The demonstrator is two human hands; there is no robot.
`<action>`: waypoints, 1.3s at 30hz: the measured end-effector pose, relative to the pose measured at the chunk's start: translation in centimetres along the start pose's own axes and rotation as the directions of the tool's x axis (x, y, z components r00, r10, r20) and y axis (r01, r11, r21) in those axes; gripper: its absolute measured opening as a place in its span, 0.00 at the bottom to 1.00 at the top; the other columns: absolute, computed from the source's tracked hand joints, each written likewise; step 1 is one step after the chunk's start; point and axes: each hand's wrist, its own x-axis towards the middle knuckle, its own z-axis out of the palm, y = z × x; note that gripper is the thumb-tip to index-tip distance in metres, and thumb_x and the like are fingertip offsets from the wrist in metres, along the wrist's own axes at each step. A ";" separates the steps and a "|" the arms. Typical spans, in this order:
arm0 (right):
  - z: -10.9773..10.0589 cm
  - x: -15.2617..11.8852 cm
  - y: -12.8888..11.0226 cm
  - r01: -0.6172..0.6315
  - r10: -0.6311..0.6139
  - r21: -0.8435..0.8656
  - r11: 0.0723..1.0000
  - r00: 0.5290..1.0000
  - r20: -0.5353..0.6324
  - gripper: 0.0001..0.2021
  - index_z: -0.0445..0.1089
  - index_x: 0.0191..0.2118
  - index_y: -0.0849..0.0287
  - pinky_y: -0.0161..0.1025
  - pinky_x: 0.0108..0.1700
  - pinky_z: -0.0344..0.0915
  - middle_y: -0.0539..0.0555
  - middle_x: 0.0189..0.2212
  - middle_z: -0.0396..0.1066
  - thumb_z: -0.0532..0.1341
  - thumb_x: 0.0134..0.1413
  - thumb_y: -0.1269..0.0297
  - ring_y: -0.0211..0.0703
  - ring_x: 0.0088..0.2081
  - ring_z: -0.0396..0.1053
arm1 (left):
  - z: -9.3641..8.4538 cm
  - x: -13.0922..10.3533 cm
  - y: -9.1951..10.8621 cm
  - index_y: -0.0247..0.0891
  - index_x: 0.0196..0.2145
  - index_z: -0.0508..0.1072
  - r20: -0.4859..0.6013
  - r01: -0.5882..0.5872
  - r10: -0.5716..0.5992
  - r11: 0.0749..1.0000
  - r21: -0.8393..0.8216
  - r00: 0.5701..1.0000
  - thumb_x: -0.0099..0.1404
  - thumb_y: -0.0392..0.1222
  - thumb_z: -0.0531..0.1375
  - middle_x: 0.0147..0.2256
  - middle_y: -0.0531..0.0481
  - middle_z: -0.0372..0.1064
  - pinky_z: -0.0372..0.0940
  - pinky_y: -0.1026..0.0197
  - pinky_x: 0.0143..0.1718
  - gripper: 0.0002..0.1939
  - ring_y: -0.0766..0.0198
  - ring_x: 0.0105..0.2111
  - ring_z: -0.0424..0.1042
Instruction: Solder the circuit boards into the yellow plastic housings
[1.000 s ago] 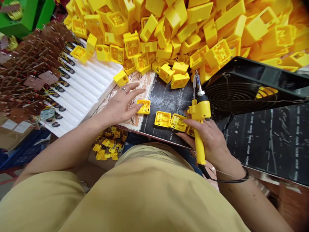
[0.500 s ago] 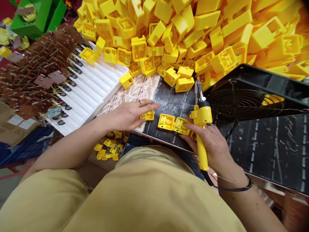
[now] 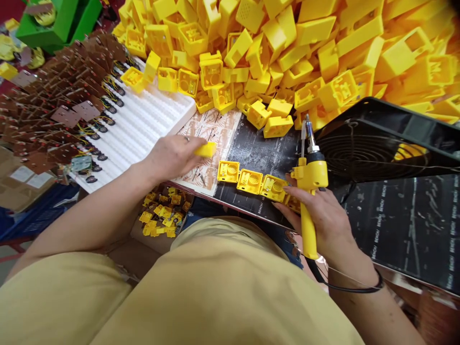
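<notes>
Head — hands (image 3: 174, 155) — yellow housings (image 3: 206, 149), soldering gun (image 3: 313, 175)

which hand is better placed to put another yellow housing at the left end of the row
Probably the left hand: it holds a yellow housing near that end of the row. The right hand is at the other end, holding the yellow tool.

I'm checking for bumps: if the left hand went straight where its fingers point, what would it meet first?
Likely the loose yellow housings in front of the pile, though the left hand could pass above them; its height is unclear.
</notes>
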 end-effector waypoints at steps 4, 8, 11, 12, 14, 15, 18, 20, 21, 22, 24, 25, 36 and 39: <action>0.3 -0.1 0.2 -0.010 0.011 0.023 1.000 0.999 -0.033 0.19 0.67 0.54 0.56 0.42 0.47 0.71 0.55 0.44 0.76 0.67 0.59 0.66 0.45 0.42 0.74 | -1.7 -1.5 1.4 0.32 0.60 0.65 0.029 -0.049 0.053 0.992 -0.113 0.998 0.69 0.55 0.55 0.61 0.37 0.67 0.65 0.47 0.61 0.30 0.50 0.61 0.68; 0.4 0.3 -0.1 -0.004 0.004 0.011 1.000 1.000 -0.025 0.21 0.67 0.54 0.57 0.43 0.48 0.72 0.56 0.43 0.76 0.69 0.57 0.64 0.46 0.41 0.75 | -2.5 -0.4 2.1 0.40 0.66 0.61 0.285 0.008 0.030 0.992 -0.129 0.958 0.70 0.47 0.54 0.66 0.42 0.61 0.67 0.49 0.60 0.28 0.52 0.61 0.68; 0.1 0.4 -0.5 0.004 -0.004 0.016 1.000 1.000 -0.012 0.21 0.66 0.54 0.58 0.44 0.47 0.72 0.57 0.42 0.76 0.69 0.57 0.64 0.48 0.43 0.75 | -2.7 0.7 3.1 0.47 0.65 0.64 0.321 0.255 -0.283 0.958 0.129 0.904 0.70 0.55 0.56 0.68 0.39 0.56 0.74 0.43 0.48 0.28 0.42 0.56 0.73; 0.0 0.3 -0.5 -0.001 0.001 0.016 1.000 1.000 -0.008 0.20 0.66 0.53 0.58 0.44 0.47 0.72 0.57 0.42 0.76 0.69 0.57 0.64 0.48 0.43 0.75 | -2.8 1.0 3.3 0.47 0.66 0.63 0.302 0.298 -0.337 0.939 0.169 0.892 0.69 0.58 0.57 0.70 0.37 0.51 0.74 0.41 0.48 0.32 0.39 0.57 0.72; -0.2 0.2 -0.6 -0.019 0.019 0.011 1.000 1.000 0.001 0.20 0.66 0.53 0.58 0.45 0.47 0.72 0.57 0.42 0.75 0.69 0.57 0.63 0.49 0.43 0.74 | -3.2 1.2 3.4 0.46 0.69 0.57 0.316 0.270 -0.290 0.957 0.106 0.903 0.69 0.61 0.55 0.72 0.36 0.45 0.70 0.41 0.54 0.35 0.40 0.61 0.67; -0.2 0.1 -0.5 -0.026 0.026 0.006 1.000 1.000 0.005 0.20 0.66 0.53 0.58 0.45 0.47 0.72 0.57 0.42 0.75 0.69 0.57 0.63 0.49 0.43 0.74 | -3.4 1.3 3.2 0.45 0.70 0.55 0.340 0.226 -0.224 0.974 0.036 0.913 0.71 0.60 0.52 0.71 0.38 0.46 0.67 0.44 0.58 0.35 0.43 0.63 0.65; -0.3 -0.1 -0.3 -0.024 0.024 -0.006 1.000 1.000 0.002 0.20 0.67 0.53 0.58 0.44 0.48 0.72 0.57 0.42 0.75 0.69 0.57 0.63 0.47 0.41 0.74 | -3.5 1.1 1.7 0.44 0.72 0.48 0.440 0.131 -0.078 0.987 -0.090 0.895 0.73 0.56 0.49 0.71 0.43 0.49 0.61 0.49 0.64 0.34 0.49 0.65 0.62; -0.2 -0.4 -0.1 -0.018 0.018 0.005 1.000 1.000 -0.008 0.20 0.67 0.53 0.58 0.43 0.48 0.71 0.57 0.42 0.75 0.69 0.57 0.64 0.47 0.41 0.74 | -3.1 1.1 0.8 0.45 0.72 0.46 0.489 0.095 -0.031 0.990 -0.107 0.872 0.72 0.54 0.52 0.72 0.43 0.44 0.61 0.51 0.63 0.36 0.49 0.66 0.61; -0.1 -0.5 0.1 -0.013 0.013 0.010 1.000 1.000 -0.017 0.20 0.67 0.54 0.58 0.43 0.48 0.71 0.57 0.43 0.75 0.69 0.57 0.64 0.47 0.41 0.74 | -2.7 1.2 0.5 0.46 0.72 0.46 0.493 0.076 -0.009 0.990 -0.115 0.870 0.71 0.53 0.53 0.73 0.42 0.40 0.61 0.52 0.62 0.37 0.49 0.66 0.61; 0.1 -0.7 0.2 -0.009 0.009 0.011 1.000 1.000 -0.019 0.21 0.66 0.54 0.58 0.43 0.48 0.71 0.57 0.44 0.75 0.69 0.57 0.64 0.47 0.42 0.74 | -2.3 1.3 0.3 0.47 0.72 0.46 0.490 0.055 0.015 0.990 -0.129 0.871 0.71 0.51 0.54 0.74 0.42 0.38 0.63 0.54 0.61 0.36 0.50 0.65 0.63; 0.5 -1.2 0.6 -0.011 0.012 0.008 1.000 1.000 -0.019 0.22 0.66 0.56 0.56 0.44 0.48 0.70 0.57 0.46 0.75 0.69 0.57 0.64 0.48 0.42 0.74 | -1.5 1.7 0.4 0.48 0.71 0.49 0.480 0.021 0.056 0.988 -0.153 0.875 0.71 0.48 0.56 0.73 0.41 0.40 0.65 0.56 0.57 0.35 0.52 0.61 0.67; 0.7 -1.4 0.7 -0.021 0.021 -0.001 1.000 1.000 -0.015 0.22 0.65 0.56 0.56 0.45 0.48 0.69 0.58 0.47 0.74 0.68 0.58 0.64 0.49 0.42 0.74 | -1.3 1.9 0.6 0.47 0.70 0.52 0.477 0.014 0.066 0.986 -0.163 0.877 0.71 0.47 0.56 0.72 0.41 0.45 0.66 0.56 0.56 0.33 0.52 0.60 0.68; 0.5 -0.3 0.7 0.025 -0.024 0.004 1.000 0.998 -0.050 0.16 0.67 0.53 0.63 0.44 0.42 0.68 0.61 0.43 0.75 0.64 0.62 0.64 0.49 0.38 0.73 | -3.6 2.0 -5.6 0.45 0.67 0.58 -0.020 0.465 -0.475 0.868 -0.174 0.880 0.70 0.62 0.53 0.64 0.39 0.62 0.63 0.40 0.59 0.33 0.45 0.60 0.66; 0.7 0.0 0.6 0.024 -0.025 -0.019 1.000 0.997 -0.078 0.19 0.67 0.55 0.61 0.44 0.44 0.69 0.61 0.48 0.75 0.66 0.60 0.65 0.50 0.42 0.74 | -2.6 3.3 -11.4 0.39 0.69 0.54 -0.125 0.642 -0.645 0.764 -0.067 0.754 0.59 0.68 0.61 0.68 0.33 0.51 0.51 0.30 0.64 0.49 0.33 0.67 0.51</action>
